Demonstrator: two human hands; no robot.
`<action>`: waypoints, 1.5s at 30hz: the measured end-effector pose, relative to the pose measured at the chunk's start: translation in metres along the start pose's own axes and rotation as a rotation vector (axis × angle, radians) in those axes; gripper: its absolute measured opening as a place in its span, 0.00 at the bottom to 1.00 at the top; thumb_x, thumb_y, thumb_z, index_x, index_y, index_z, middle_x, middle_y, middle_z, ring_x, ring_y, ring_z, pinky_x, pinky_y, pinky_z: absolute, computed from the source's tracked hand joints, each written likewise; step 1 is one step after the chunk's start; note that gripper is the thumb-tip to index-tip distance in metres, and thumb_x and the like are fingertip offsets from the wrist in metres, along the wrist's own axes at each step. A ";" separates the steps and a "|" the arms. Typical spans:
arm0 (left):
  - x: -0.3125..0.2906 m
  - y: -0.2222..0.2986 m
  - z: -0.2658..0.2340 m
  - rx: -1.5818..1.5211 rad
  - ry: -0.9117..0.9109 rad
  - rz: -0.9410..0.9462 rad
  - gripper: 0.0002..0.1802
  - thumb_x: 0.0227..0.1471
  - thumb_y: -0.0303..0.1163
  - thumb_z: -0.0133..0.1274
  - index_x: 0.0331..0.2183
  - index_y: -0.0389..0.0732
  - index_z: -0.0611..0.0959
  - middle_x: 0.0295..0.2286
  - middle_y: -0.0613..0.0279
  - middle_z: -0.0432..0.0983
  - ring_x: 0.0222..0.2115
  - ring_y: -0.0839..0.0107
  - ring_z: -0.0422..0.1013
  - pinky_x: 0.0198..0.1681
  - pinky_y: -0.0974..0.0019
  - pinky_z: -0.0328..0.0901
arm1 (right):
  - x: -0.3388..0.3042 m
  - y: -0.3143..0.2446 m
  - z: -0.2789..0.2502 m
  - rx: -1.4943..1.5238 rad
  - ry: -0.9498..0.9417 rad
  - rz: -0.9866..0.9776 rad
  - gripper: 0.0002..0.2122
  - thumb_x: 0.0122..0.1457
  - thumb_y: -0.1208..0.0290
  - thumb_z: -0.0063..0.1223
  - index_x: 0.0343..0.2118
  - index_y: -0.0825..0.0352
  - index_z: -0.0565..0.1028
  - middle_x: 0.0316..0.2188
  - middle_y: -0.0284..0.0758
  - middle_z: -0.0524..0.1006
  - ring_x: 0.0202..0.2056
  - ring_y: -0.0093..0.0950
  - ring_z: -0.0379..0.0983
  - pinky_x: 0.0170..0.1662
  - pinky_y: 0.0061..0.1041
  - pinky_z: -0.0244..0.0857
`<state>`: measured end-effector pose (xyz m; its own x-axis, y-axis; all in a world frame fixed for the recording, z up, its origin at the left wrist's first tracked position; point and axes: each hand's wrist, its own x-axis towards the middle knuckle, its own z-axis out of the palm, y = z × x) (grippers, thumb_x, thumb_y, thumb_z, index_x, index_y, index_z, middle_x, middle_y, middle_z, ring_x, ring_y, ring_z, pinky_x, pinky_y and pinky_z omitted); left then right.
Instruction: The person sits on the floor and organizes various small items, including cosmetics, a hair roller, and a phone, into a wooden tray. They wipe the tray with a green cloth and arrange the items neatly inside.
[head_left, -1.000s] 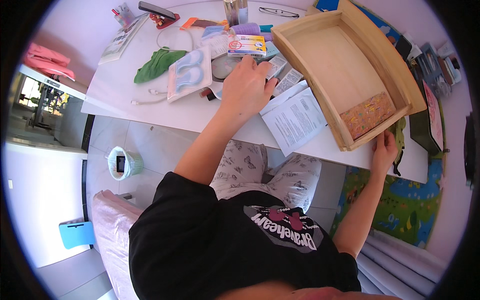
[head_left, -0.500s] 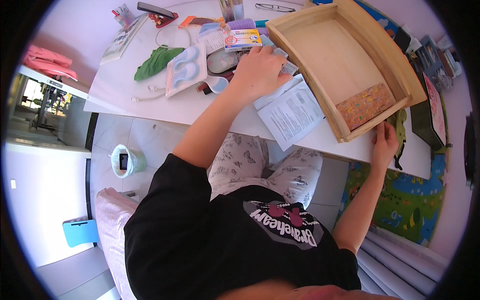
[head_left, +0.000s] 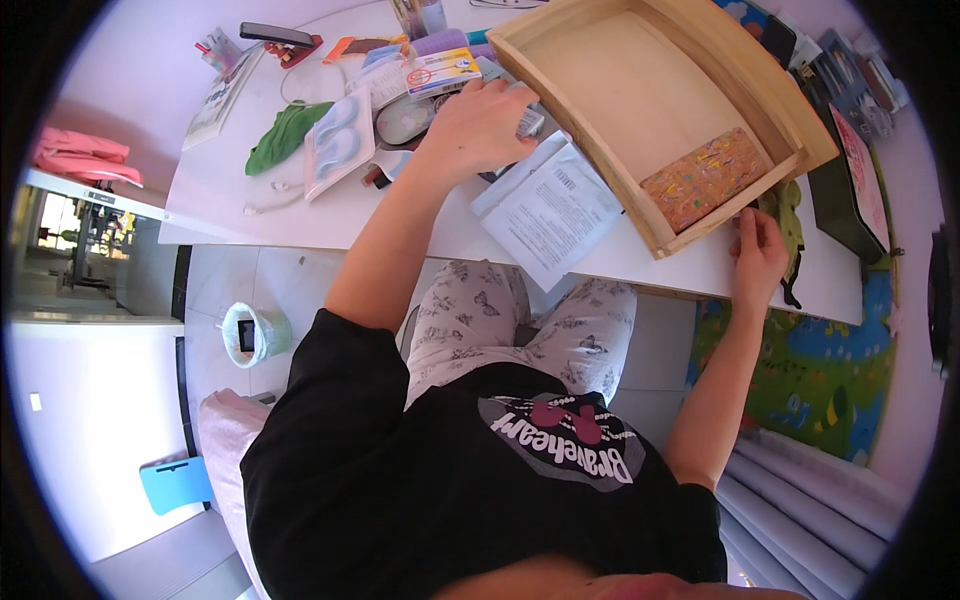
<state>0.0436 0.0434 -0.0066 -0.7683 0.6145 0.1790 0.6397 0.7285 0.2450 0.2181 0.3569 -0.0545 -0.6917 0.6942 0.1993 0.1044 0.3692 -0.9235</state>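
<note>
My left hand [head_left: 478,125] reaches over the crowded white table, its fingers bent down around something hidden beneath them. Next to its thumb lies a small grey-clear packet [head_left: 530,122], and just beyond is a white, yellow and blue carton [head_left: 441,72]. Below the thumb, a silver-white printed sachet [head_left: 548,212] hangs partly past the table edge. At the near right corner of a shallow wooden drawer box [head_left: 625,185], my right hand [head_left: 760,258] has thumb and fingertips pressed together. Whatever lies between them is too small to tell. A speckled brown slab [head_left: 706,178] sits in the box's near end.
Left of my left hand are a pale-blue moulded item in clear packaging [head_left: 338,142], a green cloth [head_left: 285,138] and a white cable [head_left: 275,203]. A green pouch [head_left: 790,235] lies beside my right hand. A bin [head_left: 256,335] stands on the floor at left.
The whole view has shifted, so the table's things appear farther left and up. My right hand's fingertips have moved slightly away from the drawer box's edge. The left hand stays over the same pile.
</note>
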 end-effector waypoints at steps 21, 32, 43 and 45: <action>0.004 0.014 0.010 0.053 0.056 -0.147 0.31 0.40 0.40 0.58 0.45 0.35 0.70 0.40 0.42 0.70 0.42 0.47 0.68 0.47 0.54 0.64 | -0.002 -0.003 0.001 0.036 0.006 0.005 0.09 0.60 0.69 0.53 0.36 0.70 0.76 0.24 0.29 0.76 0.20 0.15 0.63 0.24 0.16 0.58; 0.002 0.006 0.012 -0.082 0.345 -0.084 0.31 0.38 0.38 0.61 0.45 0.38 0.71 0.40 0.44 0.70 0.45 0.49 0.66 0.49 0.54 0.62 | -0.001 0.000 0.002 0.048 -0.011 0.001 0.09 0.61 0.67 0.52 0.37 0.68 0.76 0.26 0.28 0.76 0.20 0.14 0.61 0.23 0.14 0.55; 0.006 0.001 0.016 -0.037 0.358 0.004 0.35 0.39 0.38 0.61 0.50 0.41 0.70 0.41 0.45 0.70 0.44 0.49 0.66 0.48 0.53 0.62 | -0.001 -0.002 0.001 -0.001 -0.001 0.017 0.09 0.61 0.69 0.52 0.37 0.70 0.76 0.25 0.29 0.76 0.21 0.16 0.64 0.25 0.16 0.59; 0.007 0.004 0.017 0.001 0.336 -0.029 0.35 0.39 0.38 0.60 0.51 0.41 0.70 0.41 0.44 0.70 0.44 0.48 0.66 0.48 0.53 0.63 | -0.001 -0.003 0.002 0.011 0.005 0.029 0.09 0.61 0.69 0.52 0.37 0.70 0.76 0.25 0.29 0.75 0.21 0.15 0.63 0.25 0.16 0.59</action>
<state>0.0411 0.0551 -0.0205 -0.7495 0.4596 0.4765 0.6176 0.7446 0.2533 0.2172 0.3539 -0.0528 -0.6846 0.7078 0.1742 0.1164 0.3420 -0.9325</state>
